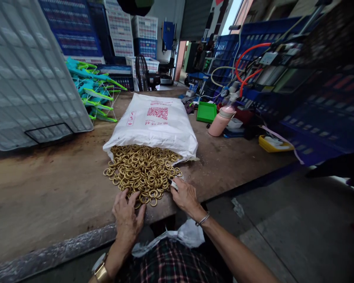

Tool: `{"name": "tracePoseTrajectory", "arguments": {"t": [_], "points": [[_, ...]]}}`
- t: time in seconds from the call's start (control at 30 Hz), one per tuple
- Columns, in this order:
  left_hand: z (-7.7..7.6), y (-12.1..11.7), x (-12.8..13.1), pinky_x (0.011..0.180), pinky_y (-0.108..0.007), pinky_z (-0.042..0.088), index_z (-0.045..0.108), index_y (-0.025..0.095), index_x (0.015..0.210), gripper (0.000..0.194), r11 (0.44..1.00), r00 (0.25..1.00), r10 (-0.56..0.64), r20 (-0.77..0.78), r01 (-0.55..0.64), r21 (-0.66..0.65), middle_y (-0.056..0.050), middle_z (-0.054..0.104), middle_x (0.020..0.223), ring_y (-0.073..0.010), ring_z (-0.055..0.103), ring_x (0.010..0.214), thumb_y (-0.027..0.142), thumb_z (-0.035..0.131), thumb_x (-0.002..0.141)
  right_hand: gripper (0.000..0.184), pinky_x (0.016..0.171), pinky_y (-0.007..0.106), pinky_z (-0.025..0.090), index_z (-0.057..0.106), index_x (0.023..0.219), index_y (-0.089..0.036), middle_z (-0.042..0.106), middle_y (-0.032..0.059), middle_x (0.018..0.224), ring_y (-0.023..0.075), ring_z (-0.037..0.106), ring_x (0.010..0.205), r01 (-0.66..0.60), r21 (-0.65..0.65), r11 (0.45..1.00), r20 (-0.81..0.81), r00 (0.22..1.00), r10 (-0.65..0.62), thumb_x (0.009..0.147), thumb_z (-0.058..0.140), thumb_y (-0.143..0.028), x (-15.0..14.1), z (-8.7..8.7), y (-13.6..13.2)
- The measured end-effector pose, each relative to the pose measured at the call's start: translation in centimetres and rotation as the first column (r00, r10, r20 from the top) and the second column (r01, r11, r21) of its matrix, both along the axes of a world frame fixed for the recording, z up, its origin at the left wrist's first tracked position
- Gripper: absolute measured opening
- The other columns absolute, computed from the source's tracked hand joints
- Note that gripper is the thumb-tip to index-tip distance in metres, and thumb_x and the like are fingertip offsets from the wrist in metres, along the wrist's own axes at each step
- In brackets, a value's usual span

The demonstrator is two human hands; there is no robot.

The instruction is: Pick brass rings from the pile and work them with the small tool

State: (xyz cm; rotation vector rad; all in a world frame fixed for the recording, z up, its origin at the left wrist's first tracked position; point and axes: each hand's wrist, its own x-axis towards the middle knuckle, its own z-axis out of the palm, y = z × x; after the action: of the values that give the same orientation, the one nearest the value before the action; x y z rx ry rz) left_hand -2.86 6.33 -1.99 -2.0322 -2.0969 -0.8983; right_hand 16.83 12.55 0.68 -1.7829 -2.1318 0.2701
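Note:
A heap of brass-coloured metal rings (143, 167) spills from the open mouth of a white woven sack (135, 125) with red print, which lies on the tabletop. My left hand (126, 216) rests at the near left edge of the heap, fingers spread and touching the outermost rings. At the heap's right edge, my right hand (187, 197) is closed on a small white tool with a black tip (174, 184). Its exact kind does not show. The tip points toward the rings.
A grey plastic crate (38, 78) stands at the left, beside a stack of green-and-turquoise parts (94, 92). To the right are a green tray (206, 112), a pink bottle (218, 124) and a yellow container (274, 144). The table's front edge (76, 239) runs close by.

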Motion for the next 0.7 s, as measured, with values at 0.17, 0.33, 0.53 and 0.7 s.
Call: {"name": "tracePoseTrajectory", "arguments": {"t": [0.17,0.33,0.53,0.7], "points": [[-0.7,0.9,-0.5,0.091,-0.051,0.036,0.056,0.02,0.103,0.026,0.998,0.997,-0.032,0.075,0.028,0.062,-0.012,0.044,0.116,-0.0312,0.039,0.114,0.023,0.052,0.077,0.012,0.057,0.025,0.025,0.056,0.086,-0.021,0.065,0.0017,0.082,0.0139,0.056,0.071,0.006,-0.016,1.0,-0.013,1.0,-0.007,0.08,0.046,-0.018,0.4,-0.3,0.0],[0.0,0.9,-0.6,0.094,-0.052,0.034,0.055,0.019,0.104,0.029,0.986,0.99,-0.064,0.125,0.043,0.163,-0.013,0.048,0.113,-0.0305,0.043,0.111,0.023,0.055,0.075,0.013,0.056,0.024,0.027,0.055,0.085,-0.02,0.063,0.0027,0.076,0.015,0.055,0.065,0.02,0.012,1.0,-0.09,0.996,-0.019,0.079,0.044,-0.016,0.8,-0.8,0.2],[2.9,0.0,2.3,0.077,-0.038,0.046,0.056,0.02,0.101,0.026,0.985,0.834,-0.173,0.525,0.152,0.083,-0.006,0.061,0.085,-0.0209,0.057,0.082,0.028,0.053,0.077,0.013,0.064,0.026,0.037,0.05,0.089,-0.019,0.062,0.0054,0.082,0.0182,0.057,0.074,-0.02,0.096,0.995,-0.288,0.956,0.047,0.079,0.042,-0.017,1.1,-1.8,0.2],[4.6,0.7,5.3,0.045,-0.022,0.039,0.052,0.017,0.102,0.034,0.913,0.418,0.085,0.905,0.33,-0.238,0.002,0.055,0.062,-0.0114,0.05,0.049,0.042,0.049,0.079,0.012,0.067,0.027,0.041,0.048,0.088,-0.019,0.059,0.0048,0.08,0.0169,0.056,0.071,-0.105,0.145,0.984,-0.431,0.889,0.158,0.084,0.037,-0.022,0.1,-0.9,-0.4]]}}
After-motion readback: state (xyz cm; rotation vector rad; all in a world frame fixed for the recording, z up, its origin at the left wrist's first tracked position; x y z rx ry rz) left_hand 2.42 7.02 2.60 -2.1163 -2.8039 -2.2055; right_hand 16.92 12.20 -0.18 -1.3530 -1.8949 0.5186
